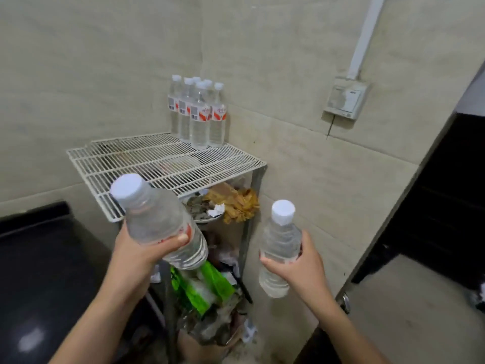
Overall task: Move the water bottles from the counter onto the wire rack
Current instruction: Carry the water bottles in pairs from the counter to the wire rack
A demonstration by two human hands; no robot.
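Observation:
My left hand (pixel 143 252) grips a clear water bottle (pixel 154 214) with a white cap, tilted toward me, just in front of the near edge of the white wire rack (pixel 118 164). My right hand (pixel 296 266) holds a second water bottle (pixel 279 240) upright, lower and to the right of the rack. Several more bottles (pixel 198 114) with red-and-white labels stand clustered at the rack's back right corner against the tiled wall. Most of the rack's top is bare wire.
Under the rack lie a bowl of scraps (pixel 207 208), yellowish wrappers (pixel 241 203) and a green package (pixel 202 287). A black counter (pixel 39 258) is at the left. A dark cabinet (pixel 441 200) stands at the right, and a wall switch box (pixel 345 101) hangs above.

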